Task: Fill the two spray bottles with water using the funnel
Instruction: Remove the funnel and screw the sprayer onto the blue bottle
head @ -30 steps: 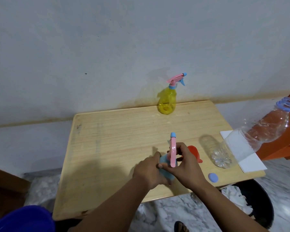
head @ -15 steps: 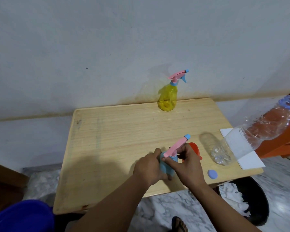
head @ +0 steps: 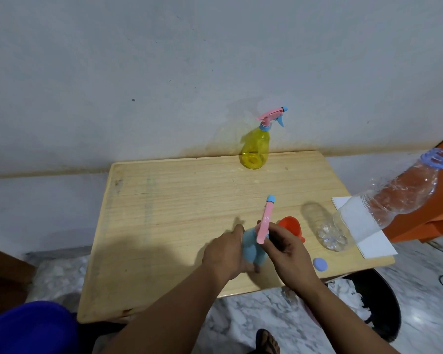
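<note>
A light blue spray bottle [head: 250,247] stands near the front of the wooden table [head: 179,208]. My left hand [head: 225,254] grips its body. My right hand [head: 287,251] holds its pink spray head [head: 265,222], whose blue nozzle points away from me. The red funnel [head: 290,226] lies on the table just behind my right hand, partly hidden. A yellow spray bottle [head: 256,149] with a pink head stands at the table's far edge by the wall. A clear plastic water bottle [head: 384,205] stands at the right, cap off, and looks nearly empty.
A small blue cap [head: 320,264] lies near the front right edge. White paper [head: 371,241] sits under the water bottle. A black bin [head: 368,302] with crumpled paper stands on the floor at right. A blue tub [head: 28,328] is at bottom left. An orange cabinet [head: 435,200] is at right.
The pink spray head has turned in my right hand: it pointed away, then swung right, and now points away again. My left hand stays on the bottle body.
</note>
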